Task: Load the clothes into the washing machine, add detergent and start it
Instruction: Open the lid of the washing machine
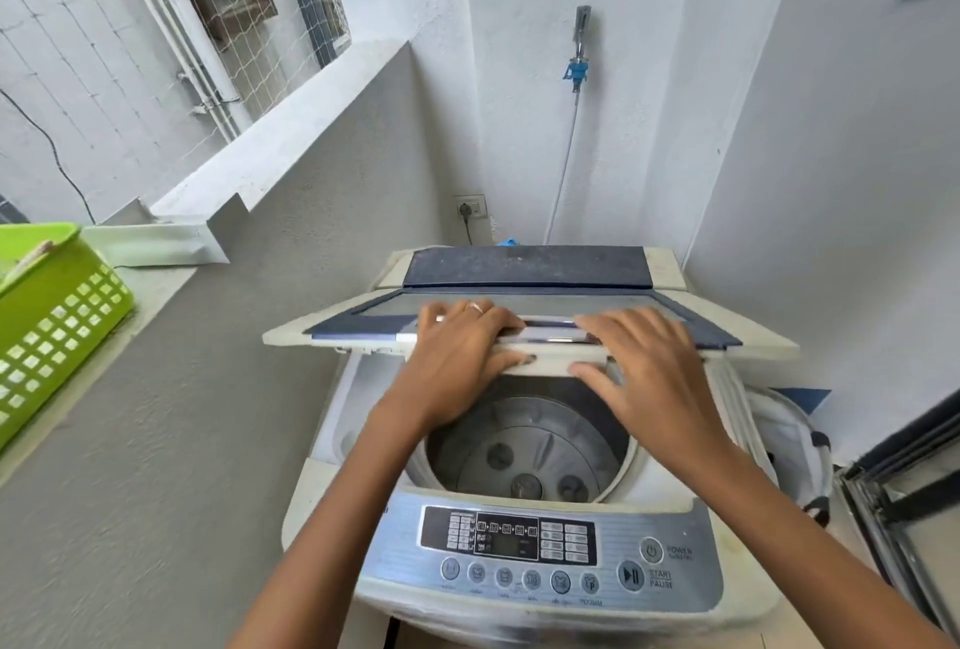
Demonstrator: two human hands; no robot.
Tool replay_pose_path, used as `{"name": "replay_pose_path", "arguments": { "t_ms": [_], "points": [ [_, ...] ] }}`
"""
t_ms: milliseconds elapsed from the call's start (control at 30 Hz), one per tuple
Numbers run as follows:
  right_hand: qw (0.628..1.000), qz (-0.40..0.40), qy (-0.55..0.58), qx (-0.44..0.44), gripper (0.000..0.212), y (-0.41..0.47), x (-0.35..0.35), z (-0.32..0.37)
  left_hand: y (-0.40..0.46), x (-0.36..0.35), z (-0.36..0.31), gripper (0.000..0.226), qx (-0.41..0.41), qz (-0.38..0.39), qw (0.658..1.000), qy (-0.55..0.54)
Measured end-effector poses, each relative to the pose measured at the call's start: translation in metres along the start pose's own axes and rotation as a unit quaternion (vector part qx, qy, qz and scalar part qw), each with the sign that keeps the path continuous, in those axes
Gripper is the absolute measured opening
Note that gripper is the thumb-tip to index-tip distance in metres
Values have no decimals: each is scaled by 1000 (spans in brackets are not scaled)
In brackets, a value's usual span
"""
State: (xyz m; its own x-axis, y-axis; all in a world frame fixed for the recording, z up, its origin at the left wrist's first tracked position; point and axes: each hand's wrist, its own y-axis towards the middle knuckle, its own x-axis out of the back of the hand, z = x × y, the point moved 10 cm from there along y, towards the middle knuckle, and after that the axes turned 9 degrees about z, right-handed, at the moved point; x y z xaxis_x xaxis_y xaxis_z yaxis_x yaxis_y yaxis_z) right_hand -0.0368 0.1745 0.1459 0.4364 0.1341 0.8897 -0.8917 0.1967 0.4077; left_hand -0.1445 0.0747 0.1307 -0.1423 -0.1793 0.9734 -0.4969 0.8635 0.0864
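Head view: both hands gripped the front edge of the half-raised, glass-panelled folding lid (519,321) of a cream top-loading washing machine (540,565), left hand (457,352) and right hand (644,362) with fingers over it, thumbs beneath. The steel drum (524,451) at six o'clock held no clothes; loading, detergent and starting apparently remained. A lime-green plastic basket (57,315) sat on a grey ledge (150,305) at nine o'clock, amid white walls (779,128).

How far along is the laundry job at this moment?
Barely begun. Nothing looks done: the drum shows no clothes. In hand: the left hand and right hand grip the front edge of the half-raised lid, thumbs beneath. Left: loading, detergent, and pressing the start button.
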Motion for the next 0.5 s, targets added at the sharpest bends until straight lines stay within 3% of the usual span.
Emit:
{"name": "replay_pose_path", "arguments": {
  "t_ms": [133,300,500],
  "points": [
    [994,-73,-87,0,67,9,16,-11,41,41,7,39,-11,-5,1000,16],
    [990,-110,-91,6,60,50,29,-27,89,73,20,28,-13,13,1000,25],
    [988,-107,-108,-3,60,105,37,-49,117,103,38,44,59,-127,989,55]
  ]
}}
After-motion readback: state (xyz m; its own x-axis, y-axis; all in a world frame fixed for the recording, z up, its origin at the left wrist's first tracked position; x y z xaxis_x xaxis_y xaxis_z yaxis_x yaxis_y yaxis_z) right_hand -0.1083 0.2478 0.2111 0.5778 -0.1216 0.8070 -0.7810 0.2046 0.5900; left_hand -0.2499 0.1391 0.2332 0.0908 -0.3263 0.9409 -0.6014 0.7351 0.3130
